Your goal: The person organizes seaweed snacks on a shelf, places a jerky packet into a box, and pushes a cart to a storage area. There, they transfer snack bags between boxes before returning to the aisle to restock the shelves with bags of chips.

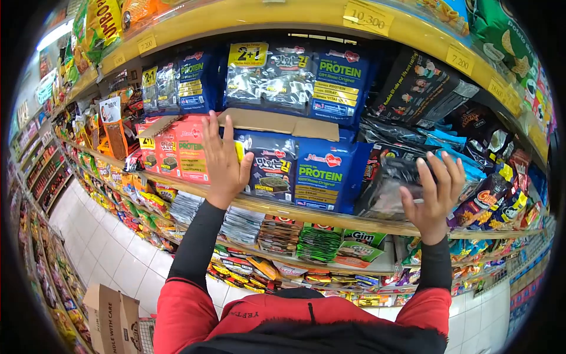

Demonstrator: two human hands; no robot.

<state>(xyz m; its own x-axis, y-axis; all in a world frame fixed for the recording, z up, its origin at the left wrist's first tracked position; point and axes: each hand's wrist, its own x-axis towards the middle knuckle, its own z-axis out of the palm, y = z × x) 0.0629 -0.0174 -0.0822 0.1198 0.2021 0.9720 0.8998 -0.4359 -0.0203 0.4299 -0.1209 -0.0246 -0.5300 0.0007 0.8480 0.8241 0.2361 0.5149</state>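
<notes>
My left hand (224, 158), fingers spread, is at the left end of the blue seaweed packs (321, 171) on the middle shelf, between them and the red packs (174, 150). A brown cardboard strip (283, 123) lies along the top of the blue packs. My right hand (435, 192) is raised with fingers apart in front of black and clear plastic packs (392, 186) on the right. Whether its fingertips touch them I cannot tell. More blue packs (295, 79) stand upright behind the strip.
A yellow shelf edge (318, 20) with price tags runs overhead. Below are lower shelves with green packs (318, 243) and other snacks. An open cardboard box (112, 318) stands at the lower left near a wire basket. Dark packs (418, 88) lean at the upper right.
</notes>
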